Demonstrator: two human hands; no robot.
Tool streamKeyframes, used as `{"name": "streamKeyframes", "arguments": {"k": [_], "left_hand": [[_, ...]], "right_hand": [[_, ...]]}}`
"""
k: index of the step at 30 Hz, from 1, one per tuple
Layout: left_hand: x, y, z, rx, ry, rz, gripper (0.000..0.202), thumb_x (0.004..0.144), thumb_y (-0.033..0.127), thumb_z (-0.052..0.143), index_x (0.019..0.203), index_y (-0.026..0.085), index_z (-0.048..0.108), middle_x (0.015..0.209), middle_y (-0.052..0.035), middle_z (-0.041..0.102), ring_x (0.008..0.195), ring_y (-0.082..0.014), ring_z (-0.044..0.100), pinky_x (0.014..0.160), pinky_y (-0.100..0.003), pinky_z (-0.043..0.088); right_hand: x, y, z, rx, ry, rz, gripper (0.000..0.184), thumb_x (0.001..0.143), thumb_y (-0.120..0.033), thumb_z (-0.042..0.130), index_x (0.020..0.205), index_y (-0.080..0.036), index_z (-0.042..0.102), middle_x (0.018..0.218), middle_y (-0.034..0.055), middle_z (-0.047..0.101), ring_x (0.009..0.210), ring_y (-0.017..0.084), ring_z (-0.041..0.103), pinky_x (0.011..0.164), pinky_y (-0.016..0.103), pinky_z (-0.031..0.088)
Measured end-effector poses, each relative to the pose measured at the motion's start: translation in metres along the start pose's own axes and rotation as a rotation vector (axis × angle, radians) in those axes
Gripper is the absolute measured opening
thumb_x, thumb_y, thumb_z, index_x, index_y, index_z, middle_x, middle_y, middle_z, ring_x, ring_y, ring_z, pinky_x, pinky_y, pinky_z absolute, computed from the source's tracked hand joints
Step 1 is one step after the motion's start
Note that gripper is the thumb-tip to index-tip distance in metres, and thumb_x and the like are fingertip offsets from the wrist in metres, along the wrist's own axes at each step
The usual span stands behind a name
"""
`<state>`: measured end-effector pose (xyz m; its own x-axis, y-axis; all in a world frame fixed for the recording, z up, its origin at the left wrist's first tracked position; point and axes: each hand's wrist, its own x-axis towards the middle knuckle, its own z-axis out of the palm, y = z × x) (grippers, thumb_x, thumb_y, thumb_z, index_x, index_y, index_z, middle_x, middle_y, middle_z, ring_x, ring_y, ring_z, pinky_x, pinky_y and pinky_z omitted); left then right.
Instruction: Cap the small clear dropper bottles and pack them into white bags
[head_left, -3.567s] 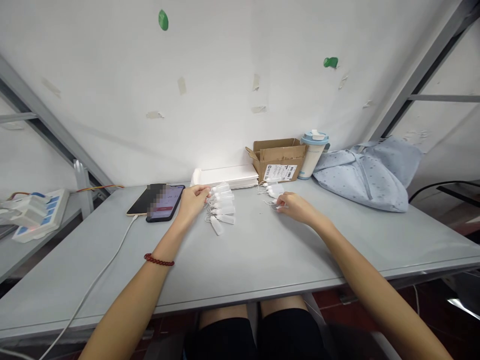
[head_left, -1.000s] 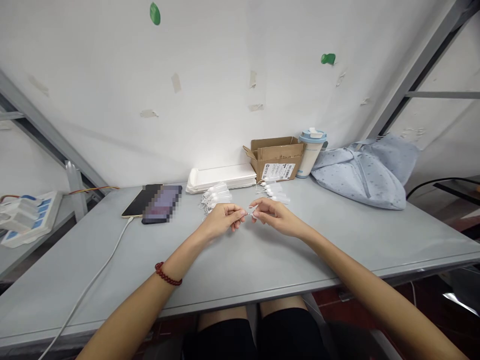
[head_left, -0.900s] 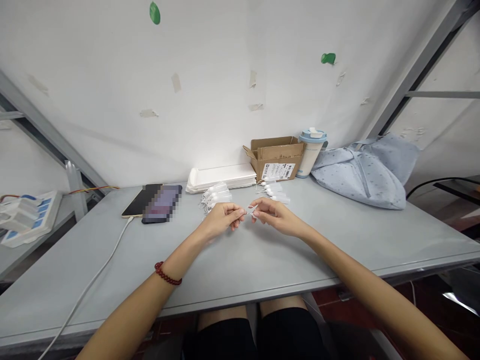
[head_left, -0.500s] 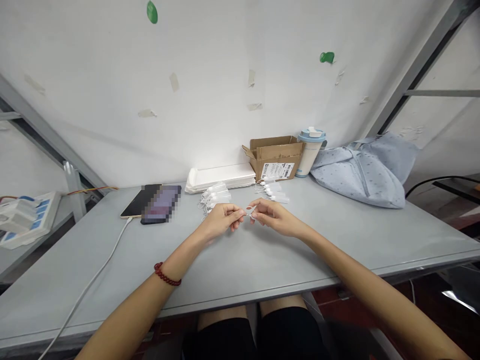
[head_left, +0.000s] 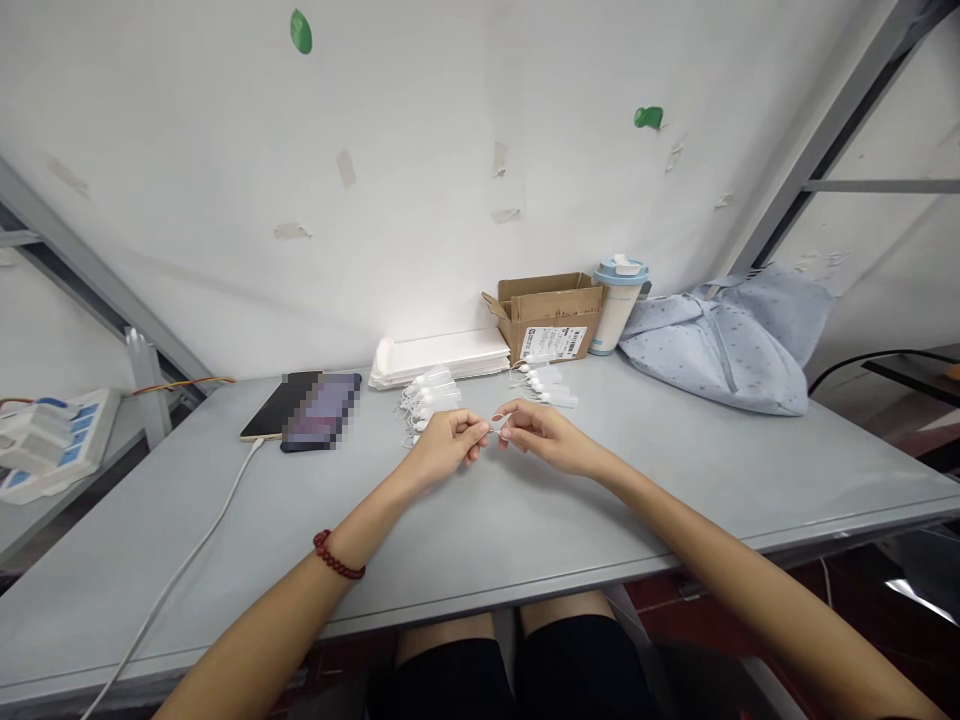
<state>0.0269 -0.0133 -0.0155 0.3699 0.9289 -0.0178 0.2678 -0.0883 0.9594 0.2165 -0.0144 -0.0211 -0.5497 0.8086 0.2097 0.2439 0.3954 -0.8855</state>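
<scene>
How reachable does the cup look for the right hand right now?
Probably yes: nothing covers the front of the cup, between the box and the bag, though the right hand seems busy with a white string.

The left hand has come away from the left cluster of translucent tags, and the right hand from the right cluster. Earlier well apart, the two are now close together nearer the front of the worktop, a thin white string between their fingertips. The left hand, formerly overlapping the white packet stack, now hides the left cluster's front tags.
</scene>
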Motion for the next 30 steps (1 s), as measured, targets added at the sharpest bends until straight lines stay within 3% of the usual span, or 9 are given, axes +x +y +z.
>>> {"name": "streamKeyframes", "arguments": {"k": [8,18,24,30], "left_hand": [[0.002,-0.011,0.007,0.032,0.044,0.059,0.029,0.078,0.043,0.052,0.071,0.015,0.054,0.062,0.0013,0.054,0.047,-0.0079,0.046,0.046,-0.022,0.039],[-0.004,-0.007,0.013,0.043,0.056,0.066,0.026,0.08,0.039,0.049,0.072,0.015,0.053,0.062,0.0016,0.053,0.048,-0.0078,0.045,0.045,-0.021,0.037],[-0.003,-0.001,0.009,0.064,0.052,0.115,0.025,0.08,0.038,0.05,0.073,0.015,0.055,0.064,0.0006,0.056,0.05,-0.008,0.047,0.047,-0.021,0.038],[0.001,0.002,-0.004,0.037,0.173,0.141,0.028,0.079,0.041,0.054,0.07,0.015,0.055,0.06,0.0013,0.055,0.048,-0.0074,0.047,0.048,-0.02,0.039]], "right_hand": [[0.002,0.001,0.003,0.073,0.022,0.063,0.023,0.085,-0.031,0.05,0.103,-0.016,0.051,0.073,0.0013,0.062,0.058,0.009,0.047,0.058,0.023,0.04],[0.001,-0.001,0.005,0.152,0.013,0.053,0.026,0.085,-0.036,0.051,0.103,-0.016,0.048,0.069,0.0006,0.058,0.055,0.008,0.044,0.053,0.022,0.036],[0.003,-0.002,0.003,0.12,0.024,0.04,0.034,0.084,-0.043,0.052,0.104,-0.016,0.049,0.066,-0.0006,0.056,0.056,0.009,0.045,0.052,0.022,0.035],[0.002,-0.005,-0.006,-0.04,0.087,0.062,0.034,0.084,-0.047,0.052,0.095,-0.015,0.058,0.066,-0.0013,0.052,0.055,0.008,0.041,0.052,0.022,0.031]]}}
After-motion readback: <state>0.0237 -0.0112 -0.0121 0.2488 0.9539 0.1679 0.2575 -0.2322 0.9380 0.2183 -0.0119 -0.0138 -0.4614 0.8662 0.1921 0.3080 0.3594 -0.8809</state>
